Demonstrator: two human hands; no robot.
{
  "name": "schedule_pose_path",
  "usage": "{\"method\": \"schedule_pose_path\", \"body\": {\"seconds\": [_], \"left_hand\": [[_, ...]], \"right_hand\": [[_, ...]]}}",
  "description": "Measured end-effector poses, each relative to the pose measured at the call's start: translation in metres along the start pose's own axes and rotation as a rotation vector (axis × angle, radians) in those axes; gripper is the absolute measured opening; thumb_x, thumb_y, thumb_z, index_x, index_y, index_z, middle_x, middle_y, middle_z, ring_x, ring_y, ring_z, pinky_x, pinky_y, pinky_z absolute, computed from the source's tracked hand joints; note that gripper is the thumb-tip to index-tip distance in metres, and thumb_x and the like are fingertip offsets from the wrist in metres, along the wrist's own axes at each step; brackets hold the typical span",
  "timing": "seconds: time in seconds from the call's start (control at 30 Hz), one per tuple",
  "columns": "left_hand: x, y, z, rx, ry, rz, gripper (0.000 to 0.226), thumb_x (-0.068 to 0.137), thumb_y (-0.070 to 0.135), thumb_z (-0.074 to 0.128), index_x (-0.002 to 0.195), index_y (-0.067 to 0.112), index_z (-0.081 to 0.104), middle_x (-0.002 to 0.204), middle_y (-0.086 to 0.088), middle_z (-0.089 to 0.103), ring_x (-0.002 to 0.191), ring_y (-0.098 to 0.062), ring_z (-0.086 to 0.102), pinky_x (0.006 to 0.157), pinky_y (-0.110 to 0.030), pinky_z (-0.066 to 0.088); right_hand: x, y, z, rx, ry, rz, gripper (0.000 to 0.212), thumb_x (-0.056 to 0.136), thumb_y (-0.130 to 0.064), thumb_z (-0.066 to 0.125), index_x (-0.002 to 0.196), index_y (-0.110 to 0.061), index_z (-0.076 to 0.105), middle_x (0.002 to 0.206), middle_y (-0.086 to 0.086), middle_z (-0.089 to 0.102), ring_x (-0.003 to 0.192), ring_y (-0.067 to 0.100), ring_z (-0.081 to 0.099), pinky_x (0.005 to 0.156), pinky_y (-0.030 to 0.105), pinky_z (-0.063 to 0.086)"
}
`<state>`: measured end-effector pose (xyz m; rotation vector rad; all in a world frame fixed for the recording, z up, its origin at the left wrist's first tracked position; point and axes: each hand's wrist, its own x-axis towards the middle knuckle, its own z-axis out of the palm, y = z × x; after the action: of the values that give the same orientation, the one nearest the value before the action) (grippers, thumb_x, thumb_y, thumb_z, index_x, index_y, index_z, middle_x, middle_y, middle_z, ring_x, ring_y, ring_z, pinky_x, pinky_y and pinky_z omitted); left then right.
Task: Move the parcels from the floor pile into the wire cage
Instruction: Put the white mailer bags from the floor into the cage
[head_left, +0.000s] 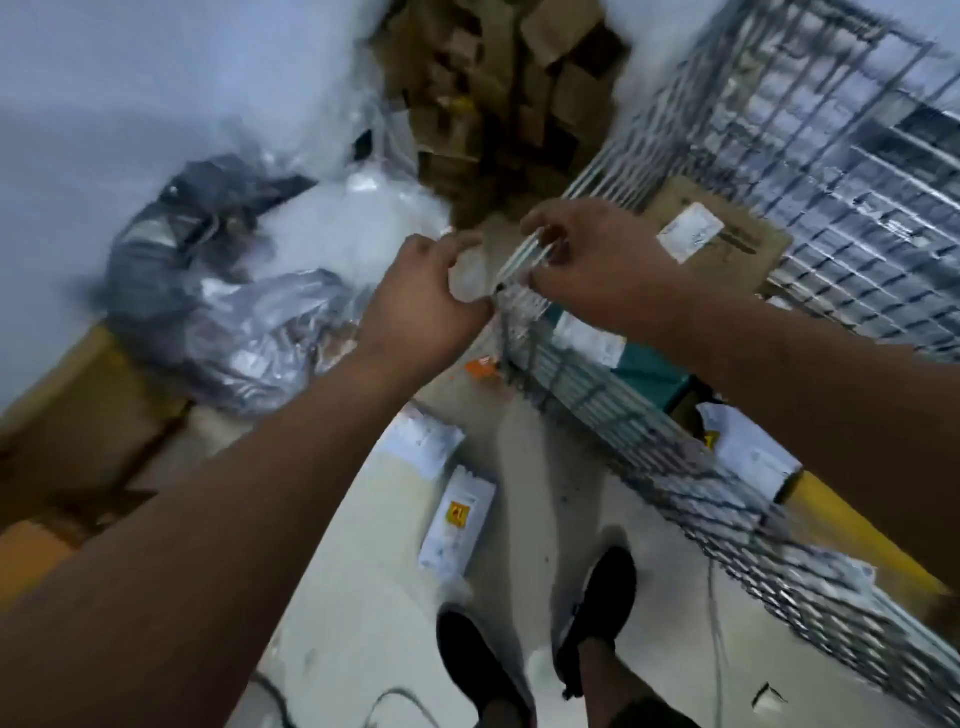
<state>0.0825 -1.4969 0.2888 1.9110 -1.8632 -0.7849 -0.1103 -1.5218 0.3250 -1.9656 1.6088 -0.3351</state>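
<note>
Holding: the left hand (426, 301) and the right hand (597, 260) meet above the near corner of the wire cage (831, 249), with a small clear packet (475, 270) between them.
Left hand: fingers curled round the packet's pale end, just outside the cage corner.
Right hand: thumb and fingertips pinch the packet's other end, a shiny clear strip, right over the cage rim; blur hides the finer detail.
Packet: in the air at the cage corner, not inside the cage.
Inside the cage: a brown cardboard parcel (727, 244) with a white label, a teal box (649, 369) against the near wall, and a white mailer (748, 452) behind the mesh.
Floor pile: grey plastic bags (249, 322) and a white bag (363, 208) heaped to the left of the cage, well apart from it.
Loose parcels: two white mailers (457, 514) (421, 441) flat on the floor just outside the cage's near wall.
Background: a stack of brown cartons (509, 78) beyond the cage's far-left corner.
Feet: two dark shoes (478, 660) (602, 613) on the floor beside the cage's near wall.
</note>
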Motion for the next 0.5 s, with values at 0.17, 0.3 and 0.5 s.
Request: {"method": "schedule_pose_path", "body": {"seconds": [0.17,0.3,0.5], "left_hand": [[-0.072,-0.091,-0.035,0.036,-0.052,-0.139,0.067,0.079,0.04,0.08,0.142,0.032,0.057,0.13,-0.012,0.054,0.115,-0.03,0.061,0.101,-0.042,0.05],[-0.126,-0.174,-0.024,0.1,-0.092,-0.314,0.072,0.081,0.043,0.078,0.147,0.035,0.05,0.14,-0.01,0.047,0.126,-0.034,0.054,0.104,-0.046,0.048],[-0.183,-0.28,0.027,0.125,-0.175,-0.654,0.092,0.084,0.042,0.078,0.159,0.042,0.025,0.152,-0.009,0.03,0.13,-0.036,0.048,0.107,-0.051,0.045]], "right_hand": [[-0.022,-0.079,0.066,0.059,-0.128,-0.04,0.043,0.085,-0.038,0.076,0.126,-0.029,0.065,0.107,-0.007,0.069,0.092,0.012,0.068,0.086,0.029,0.054],[-0.038,-0.086,0.163,0.006,-0.308,-0.017,0.06,0.085,-0.033,0.075,0.141,-0.028,0.054,0.125,0.005,0.063,0.106,0.021,0.063,0.087,0.022,0.043],[-0.041,-0.041,0.283,-0.191,-0.517,0.086,0.101,0.074,-0.059,0.068,0.16,-0.032,0.021,0.157,0.018,0.028,0.141,0.039,0.037,0.113,0.047,0.04]]}}
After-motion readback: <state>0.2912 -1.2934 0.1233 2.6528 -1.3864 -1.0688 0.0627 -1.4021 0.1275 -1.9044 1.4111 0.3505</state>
